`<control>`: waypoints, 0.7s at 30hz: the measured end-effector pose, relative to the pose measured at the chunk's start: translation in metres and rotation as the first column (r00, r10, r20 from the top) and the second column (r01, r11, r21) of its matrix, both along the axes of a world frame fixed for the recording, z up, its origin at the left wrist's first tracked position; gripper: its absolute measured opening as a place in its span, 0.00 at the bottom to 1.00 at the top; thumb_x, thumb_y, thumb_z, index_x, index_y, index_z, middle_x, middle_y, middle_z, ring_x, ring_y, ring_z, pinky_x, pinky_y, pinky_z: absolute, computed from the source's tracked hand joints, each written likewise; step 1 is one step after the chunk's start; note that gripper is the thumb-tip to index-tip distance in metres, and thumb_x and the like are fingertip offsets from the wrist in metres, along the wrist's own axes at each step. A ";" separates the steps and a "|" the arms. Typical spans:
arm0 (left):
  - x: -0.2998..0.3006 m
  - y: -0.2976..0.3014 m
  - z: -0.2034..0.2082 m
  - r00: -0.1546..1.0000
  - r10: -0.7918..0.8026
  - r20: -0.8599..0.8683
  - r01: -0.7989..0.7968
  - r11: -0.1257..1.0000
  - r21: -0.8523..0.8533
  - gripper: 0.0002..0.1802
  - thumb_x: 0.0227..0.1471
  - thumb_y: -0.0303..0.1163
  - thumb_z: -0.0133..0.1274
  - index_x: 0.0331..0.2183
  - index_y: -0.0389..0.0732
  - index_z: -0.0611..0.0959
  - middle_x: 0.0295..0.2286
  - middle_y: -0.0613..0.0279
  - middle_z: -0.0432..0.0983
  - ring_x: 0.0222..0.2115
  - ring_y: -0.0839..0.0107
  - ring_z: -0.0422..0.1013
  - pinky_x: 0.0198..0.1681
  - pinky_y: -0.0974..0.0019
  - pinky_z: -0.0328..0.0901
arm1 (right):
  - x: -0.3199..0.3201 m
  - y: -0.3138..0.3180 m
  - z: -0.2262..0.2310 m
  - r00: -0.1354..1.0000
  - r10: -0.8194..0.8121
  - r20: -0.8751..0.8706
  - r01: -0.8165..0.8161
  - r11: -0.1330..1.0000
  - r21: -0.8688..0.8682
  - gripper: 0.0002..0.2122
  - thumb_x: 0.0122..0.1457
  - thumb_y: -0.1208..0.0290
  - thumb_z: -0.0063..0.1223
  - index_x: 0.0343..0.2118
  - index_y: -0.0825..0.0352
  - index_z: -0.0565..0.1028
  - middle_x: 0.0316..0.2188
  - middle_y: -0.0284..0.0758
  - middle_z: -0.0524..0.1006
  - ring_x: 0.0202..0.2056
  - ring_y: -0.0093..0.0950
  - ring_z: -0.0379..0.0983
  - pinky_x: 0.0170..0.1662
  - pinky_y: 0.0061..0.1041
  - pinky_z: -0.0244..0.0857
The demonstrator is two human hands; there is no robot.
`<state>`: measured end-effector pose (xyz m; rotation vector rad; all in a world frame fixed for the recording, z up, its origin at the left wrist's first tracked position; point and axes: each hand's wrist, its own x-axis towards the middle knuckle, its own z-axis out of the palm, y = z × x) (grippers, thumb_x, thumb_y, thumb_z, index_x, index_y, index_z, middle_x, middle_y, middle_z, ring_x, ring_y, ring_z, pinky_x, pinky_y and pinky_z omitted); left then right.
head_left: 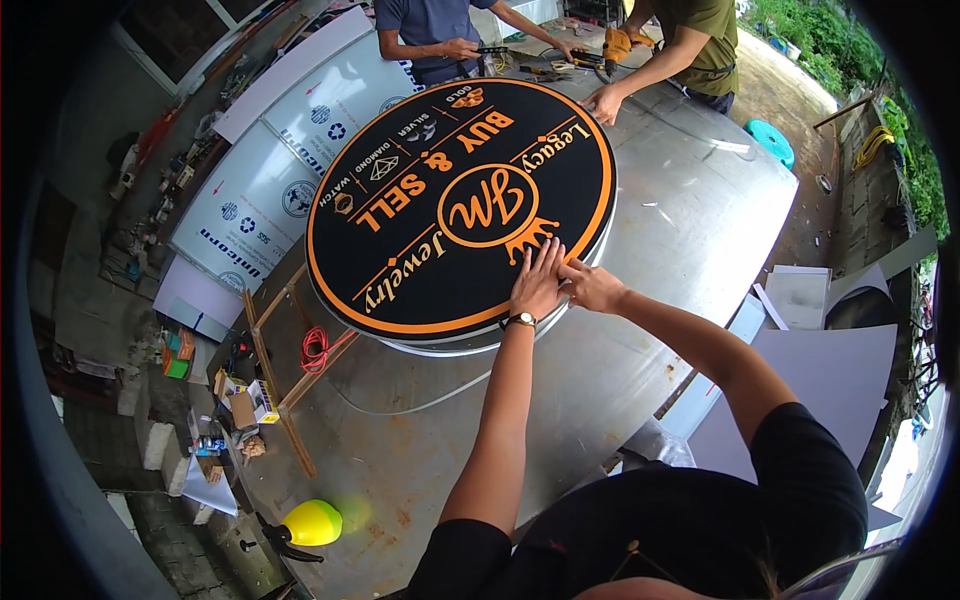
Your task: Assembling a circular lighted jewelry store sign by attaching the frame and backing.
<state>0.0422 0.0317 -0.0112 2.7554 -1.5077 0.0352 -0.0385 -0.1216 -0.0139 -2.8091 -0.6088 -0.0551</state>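
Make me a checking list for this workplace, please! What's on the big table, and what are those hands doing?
Surface: metal table, shiny, with rusty-looking spots.
Job's things: black sign with orange border, face up over the table.
Clutter: yellow spray bottle, lower left; small boxes, left.
Hands: left hand flat on the sign; right hand at its edge, grip unclear.
Cables: red coil left of the sign; cord or hose unclear.
Surroundings: two people across the table; green plants, top right.
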 end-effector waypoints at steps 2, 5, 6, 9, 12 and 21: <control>0.000 0.000 0.002 1.000 0.003 -0.009 -0.003 1.000 0.005 0.46 0.54 0.48 0.52 0.64 0.40 0.49 0.66 0.58 0.42 0.67 0.66 0.38 0.68 0.49 0.37 | -0.001 0.000 0.000 1.000 -0.004 0.007 0.004 1.000 0.000 0.12 0.49 0.63 0.63 0.37 0.58 0.82 0.49 0.32 0.66 0.53 0.31 0.63 0.49 0.27 0.73; -0.002 -0.001 0.004 1.000 0.010 -0.021 -0.010 1.000 0.020 0.46 0.54 0.47 0.52 0.64 0.40 0.49 0.66 0.58 0.42 0.67 0.66 0.38 0.68 0.49 0.37 | -0.001 0.000 0.000 1.000 -0.011 0.010 0.011 1.000 0.002 0.12 0.49 0.62 0.63 0.37 0.57 0.82 0.48 0.32 0.66 0.53 0.31 0.63 0.49 0.27 0.73; -0.002 -0.001 0.004 1.000 0.013 -0.021 -0.012 0.999 0.031 0.46 0.54 0.47 0.52 0.65 0.40 0.49 0.66 0.58 0.42 0.67 0.66 0.38 0.68 0.49 0.37 | -0.001 0.000 -0.001 1.000 -0.013 0.009 0.013 1.000 0.004 0.12 0.49 0.62 0.63 0.37 0.57 0.82 0.48 0.32 0.66 0.53 0.31 0.63 0.49 0.27 0.73; -0.002 -0.002 0.005 1.000 0.012 0.014 -0.013 0.998 0.060 0.47 0.54 0.47 0.52 0.65 0.41 0.48 0.66 0.59 0.42 0.67 0.66 0.38 0.69 0.50 0.37 | -0.001 -0.002 -0.003 0.998 0.002 0.066 -0.003 1.000 0.004 0.13 0.47 0.63 0.64 0.37 0.57 0.82 0.46 0.31 0.67 0.51 0.30 0.64 0.46 0.27 0.74; -0.001 -0.001 0.003 1.000 0.016 0.002 -0.016 0.999 0.048 0.47 0.54 0.48 0.52 0.65 0.41 0.48 0.66 0.60 0.41 0.67 0.67 0.38 0.69 0.50 0.36 | -0.001 -0.001 -0.005 0.998 0.005 0.069 -0.006 1.000 0.012 0.13 0.47 0.63 0.64 0.37 0.56 0.82 0.47 0.31 0.67 0.51 0.30 0.64 0.46 0.26 0.74; -0.001 -0.002 0.002 1.000 0.012 -0.001 -0.012 1.000 0.025 0.48 0.53 0.47 0.53 0.65 0.41 0.48 0.66 0.60 0.41 0.67 0.67 0.38 0.69 0.50 0.36 | 0.000 -0.002 -0.008 0.999 0.004 0.049 -0.006 0.999 0.039 0.12 0.48 0.64 0.63 0.38 0.56 0.82 0.47 0.31 0.66 0.52 0.31 0.63 0.48 0.26 0.73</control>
